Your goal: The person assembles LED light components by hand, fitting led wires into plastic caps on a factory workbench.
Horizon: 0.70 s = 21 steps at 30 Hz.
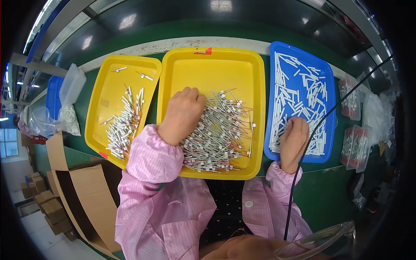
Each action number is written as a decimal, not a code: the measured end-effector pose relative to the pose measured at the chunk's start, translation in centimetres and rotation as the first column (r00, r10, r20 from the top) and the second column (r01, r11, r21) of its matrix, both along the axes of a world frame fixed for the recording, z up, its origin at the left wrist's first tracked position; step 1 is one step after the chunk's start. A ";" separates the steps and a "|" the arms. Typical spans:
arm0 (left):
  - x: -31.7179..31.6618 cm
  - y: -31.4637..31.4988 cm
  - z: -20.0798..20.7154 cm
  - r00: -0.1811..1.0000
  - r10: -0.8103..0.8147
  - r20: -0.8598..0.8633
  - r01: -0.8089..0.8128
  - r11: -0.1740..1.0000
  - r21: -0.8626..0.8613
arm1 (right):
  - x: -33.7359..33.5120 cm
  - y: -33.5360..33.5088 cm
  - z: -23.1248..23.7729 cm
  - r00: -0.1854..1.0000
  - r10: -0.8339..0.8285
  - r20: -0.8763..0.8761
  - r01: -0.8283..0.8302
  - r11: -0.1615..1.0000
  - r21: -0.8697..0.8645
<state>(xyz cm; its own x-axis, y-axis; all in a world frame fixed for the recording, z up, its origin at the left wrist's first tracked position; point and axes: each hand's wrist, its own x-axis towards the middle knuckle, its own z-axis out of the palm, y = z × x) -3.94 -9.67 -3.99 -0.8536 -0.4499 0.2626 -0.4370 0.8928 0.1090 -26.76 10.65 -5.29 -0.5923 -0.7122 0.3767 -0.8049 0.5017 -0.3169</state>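
Note:
My left hand (182, 113), its fingers curled, reaches into the middle yellow tray (212, 69) at the left edge of a pile of thin metallic parts with wire leads and small white pieces (216, 134). Its fingertips are turned away, so what they grip is hidden. At the right, my right hand (294, 141) bends over the near part of a blue tray (277, 47) strewn with short white tubes (316, 91). The fingers are drawn together among the tubes, and I cannot make out what is between them.
To the left, another yellow tray (97, 95) carries white-sleeved parts with wires (123, 130). A black cable (331, 112) crosses in front of the blue tray. Clear packs of parts (355, 147) lie far right. An open cardboard box (93, 186) stands at the lower left.

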 end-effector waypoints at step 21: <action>3.0 9.1 4.6 0.751 0.306 -0.585 0.056 0.854 0.518 | 4.6 -0.6 1.7 0.992 0.128 0.005 -0.118 0.925 -0.363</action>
<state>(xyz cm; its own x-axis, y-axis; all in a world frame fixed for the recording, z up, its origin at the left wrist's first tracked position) -0.92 -0.53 0.65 -0.4935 -0.7559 0.4303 -0.2064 0.5824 0.7863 -22.14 10.01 -3.63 -0.5227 -0.5991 0.6066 -0.8412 0.2471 -0.4809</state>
